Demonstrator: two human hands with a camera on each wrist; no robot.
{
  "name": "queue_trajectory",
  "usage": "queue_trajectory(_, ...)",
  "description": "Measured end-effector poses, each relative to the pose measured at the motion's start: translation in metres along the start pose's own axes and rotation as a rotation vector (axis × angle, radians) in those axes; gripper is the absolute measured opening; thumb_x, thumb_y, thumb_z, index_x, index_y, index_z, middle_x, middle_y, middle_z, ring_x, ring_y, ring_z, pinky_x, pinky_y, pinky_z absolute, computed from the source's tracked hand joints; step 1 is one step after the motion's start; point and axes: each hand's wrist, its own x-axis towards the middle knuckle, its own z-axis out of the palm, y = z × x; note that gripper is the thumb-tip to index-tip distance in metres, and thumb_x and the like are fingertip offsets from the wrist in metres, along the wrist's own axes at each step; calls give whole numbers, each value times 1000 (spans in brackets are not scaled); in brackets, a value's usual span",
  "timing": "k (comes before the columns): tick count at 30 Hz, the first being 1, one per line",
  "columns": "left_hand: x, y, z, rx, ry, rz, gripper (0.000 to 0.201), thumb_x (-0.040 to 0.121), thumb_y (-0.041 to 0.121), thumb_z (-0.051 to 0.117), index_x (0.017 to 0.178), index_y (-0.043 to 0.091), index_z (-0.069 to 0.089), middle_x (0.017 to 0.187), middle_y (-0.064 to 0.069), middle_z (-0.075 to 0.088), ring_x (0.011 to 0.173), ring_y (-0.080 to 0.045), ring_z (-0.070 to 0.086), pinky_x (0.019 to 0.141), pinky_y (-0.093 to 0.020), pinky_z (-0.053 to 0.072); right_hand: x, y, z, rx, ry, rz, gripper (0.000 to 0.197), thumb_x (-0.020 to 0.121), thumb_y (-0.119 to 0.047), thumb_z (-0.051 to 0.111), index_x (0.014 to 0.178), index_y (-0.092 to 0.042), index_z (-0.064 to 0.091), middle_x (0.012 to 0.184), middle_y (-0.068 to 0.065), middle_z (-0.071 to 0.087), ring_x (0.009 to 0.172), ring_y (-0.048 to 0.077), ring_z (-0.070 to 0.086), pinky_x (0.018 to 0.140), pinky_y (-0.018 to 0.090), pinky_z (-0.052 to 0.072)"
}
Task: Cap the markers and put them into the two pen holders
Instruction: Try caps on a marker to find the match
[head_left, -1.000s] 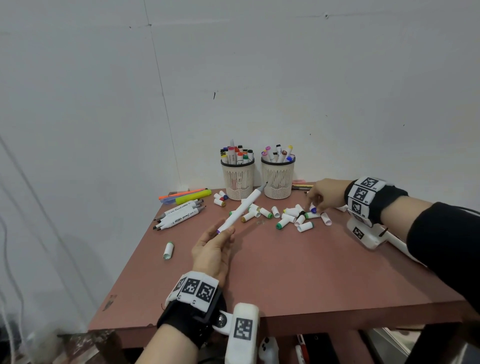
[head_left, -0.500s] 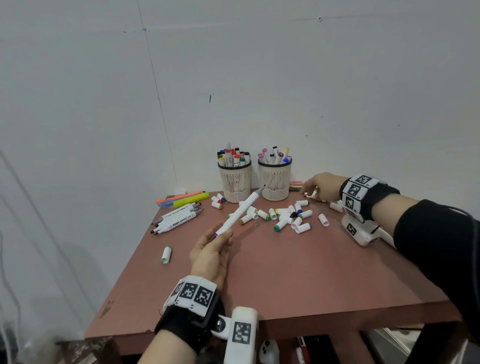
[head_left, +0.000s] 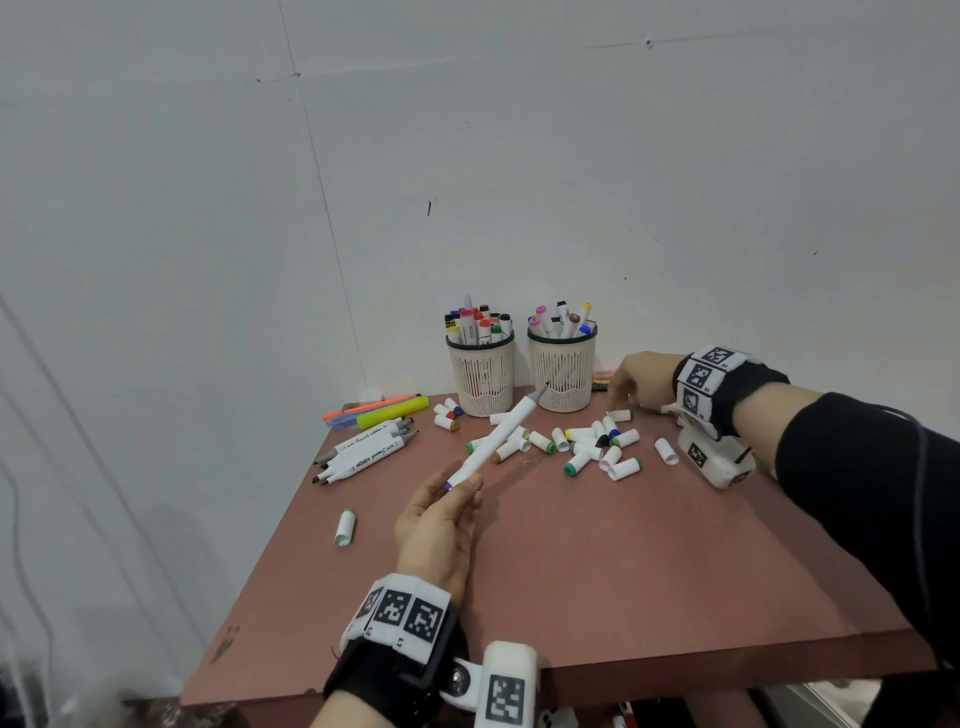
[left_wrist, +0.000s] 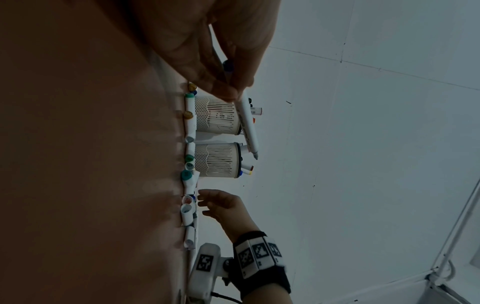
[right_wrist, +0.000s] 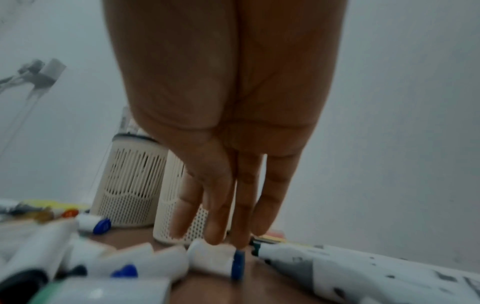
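Note:
My left hand (head_left: 441, 512) pinches the purple-ended base of a white marker (head_left: 498, 436). Its bare tip points up toward the two cream pen holders (head_left: 480, 371) (head_left: 563, 369), both full of capped markers. The left wrist view shows the same marker (left_wrist: 248, 127) between my fingers (left_wrist: 228, 82). My right hand (head_left: 626, 387) hovers at the back right edge of a pile of loose caps (head_left: 587, 447). In the right wrist view its straight fingers (right_wrist: 221, 232) touch a white cap with a blue end (right_wrist: 218, 261).
Several uncapped white markers (head_left: 363, 452) lie at the table's left, behind them a yellow highlighter (head_left: 392, 413). One green-ended cap (head_left: 344, 526) lies alone near the left edge. A white marker (right_wrist: 337, 265) lies right of my right fingers. The wall stands close behind the holders.
My right hand has drawn back from the middle of the cap pile to its back right edge. My left hand keeps the marker in nearly the same place.

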Motion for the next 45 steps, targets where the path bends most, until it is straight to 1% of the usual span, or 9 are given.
queue_trajectory(6,1,0,-2,0,-6,8,24,82,-13,58,91,9,64,87,-12,67,59,-7,66,55,-13,53,-14,12,1,12,-151,-9,36,84,-5,64,117,-18,64,99,-5,62,89,9,54,71,11,44)
queue_trajectory(10,0,0,-1,0,-5,11,24,82,-12,59,91,10,64,85,-11,67,59,-7,64,55,-13,53,-23,16,8,59,-202,8,30,74,-15,79,99,-25,64,87,-2,66,81,14,61,74,24,51)
queue_trajectory(15,-2,1,1,-3,-1,24,25,82,-14,57,89,9,62,85,-11,65,60,-9,64,54,-12,52,-36,9,13,25,-205,7,40,72,-12,79,109,-21,66,91,-2,64,81,15,60,60,15,43)
queue_trajectory(21,-3,1,0,2,0,19,24,82,-13,58,92,8,63,86,-12,65,59,-8,65,54,-12,52,-53,-1,14,-8,-232,-59,39,76,-12,75,114,-18,68,78,-11,60,66,-1,51,56,4,37)
queue_trajectory(24,-3,1,-1,1,2,17,24,82,-13,58,93,8,63,90,-14,64,69,-13,61,55,-12,53,-64,-2,15,34,-242,-67,38,74,-6,75,111,-12,65,80,-11,59,65,-2,52,59,8,40)
queue_trajectory(30,-5,1,0,2,-24,14,23,82,-13,57,92,7,63,87,-13,65,55,-6,66,55,-12,53,-98,-8,17,222,-136,-159,38,73,-2,73,89,-32,55,85,-5,62,64,0,56,63,12,44)
queue_trajectory(34,-4,-1,0,40,-123,-9,20,85,-9,57,98,4,64,82,-10,69,61,-8,66,57,-13,53,-122,-18,23,556,33,-191,33,75,-1,75,96,-25,65,72,-7,57,65,7,55,67,19,47)
queue_trajectory(40,-10,-2,3,95,-242,-26,19,83,-8,57,97,2,65,75,-7,72,61,-8,66,57,-12,52,-155,-52,48,1464,324,-21,28,82,12,61,105,-4,63,71,5,62,65,15,60,61,21,51)
queue_trajectory(45,-10,-3,4,103,-239,-18,17,84,-7,57,98,-1,65,73,-8,72,60,-8,66,55,-13,52,-152,-75,75,2082,448,173,11,87,2,58,86,-8,60,70,8,62,62,17,57,58,22,47)
